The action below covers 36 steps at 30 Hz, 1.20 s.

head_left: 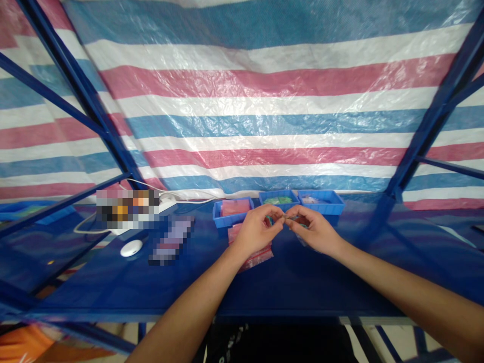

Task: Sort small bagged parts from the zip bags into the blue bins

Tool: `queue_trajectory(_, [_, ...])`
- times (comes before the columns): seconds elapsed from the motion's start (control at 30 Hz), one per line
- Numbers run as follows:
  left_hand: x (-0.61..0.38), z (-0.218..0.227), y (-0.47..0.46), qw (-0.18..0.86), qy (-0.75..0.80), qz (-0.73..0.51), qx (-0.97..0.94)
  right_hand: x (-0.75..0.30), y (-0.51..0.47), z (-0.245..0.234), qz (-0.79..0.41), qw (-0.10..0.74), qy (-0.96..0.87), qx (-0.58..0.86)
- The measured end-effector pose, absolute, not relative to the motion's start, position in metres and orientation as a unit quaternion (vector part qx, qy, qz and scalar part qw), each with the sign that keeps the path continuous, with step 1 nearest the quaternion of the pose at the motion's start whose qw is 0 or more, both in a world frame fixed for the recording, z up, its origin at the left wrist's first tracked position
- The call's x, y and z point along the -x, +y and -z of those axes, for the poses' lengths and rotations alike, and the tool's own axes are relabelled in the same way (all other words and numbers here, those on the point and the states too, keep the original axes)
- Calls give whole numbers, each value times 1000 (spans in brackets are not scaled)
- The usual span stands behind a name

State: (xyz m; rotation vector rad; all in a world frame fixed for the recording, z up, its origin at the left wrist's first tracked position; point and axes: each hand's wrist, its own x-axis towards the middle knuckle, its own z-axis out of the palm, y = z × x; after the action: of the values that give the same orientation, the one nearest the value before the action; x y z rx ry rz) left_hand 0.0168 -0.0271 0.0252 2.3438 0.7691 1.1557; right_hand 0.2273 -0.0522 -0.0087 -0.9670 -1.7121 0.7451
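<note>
My left hand (260,227) and my right hand (313,229) meet above the blue table, thumbs and fingertips pinched close together. Whatever lies between the fingertips is too small to name. Under my left wrist are red-pink plastic zip bags (259,258), partly covered by the hand. Just behind the hands stand three small blue bins: the left bin (223,221) holds pink bags (235,206), the middle bin (260,196) holds green pieces (278,200), and the right bin (333,204) holds a few pale, clear pieces (310,200).
To the left lie a white round case (131,248), a blurred-out flat object (172,241) and a power strip (124,225) with white cables (189,197). Blue metal posts (427,126) frame the table (302,287). A striped plastic sheet (264,121) hangs behind. Someone's orange clothing (22,343) shows lower left.
</note>
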Motion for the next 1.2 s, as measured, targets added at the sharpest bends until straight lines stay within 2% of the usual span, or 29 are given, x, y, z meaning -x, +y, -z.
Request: queue_trajectory(1.2, [-16,-23,-26,192,282,-405,-849,-227,-54,10,-306,491,-704,411])
